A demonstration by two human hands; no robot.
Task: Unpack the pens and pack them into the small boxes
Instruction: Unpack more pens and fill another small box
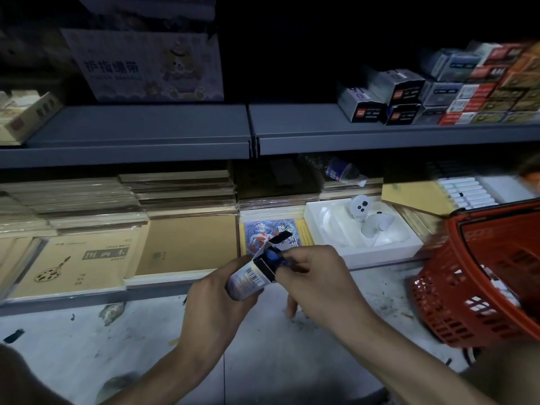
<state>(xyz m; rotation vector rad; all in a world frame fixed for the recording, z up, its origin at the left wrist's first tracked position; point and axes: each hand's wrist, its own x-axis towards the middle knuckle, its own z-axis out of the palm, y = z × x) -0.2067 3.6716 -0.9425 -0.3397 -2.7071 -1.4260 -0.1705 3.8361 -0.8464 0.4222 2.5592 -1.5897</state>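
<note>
Over the pale floor before the lower shelf (73,304), the left hand (216,290) curls round a small glossy cardboard box (251,280), its top flap raised. The right hand (315,276) pinches blue-capped pens (271,256) at the box's mouth. Near the right arm sits a tilted, red, latticed plastic basket (482,273).

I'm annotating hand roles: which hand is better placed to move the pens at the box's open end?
Right. The right hand pinches the blue pen ends at the open mouth of the small box, while the left hand is wrapped round the box body, steadying it.
</note>
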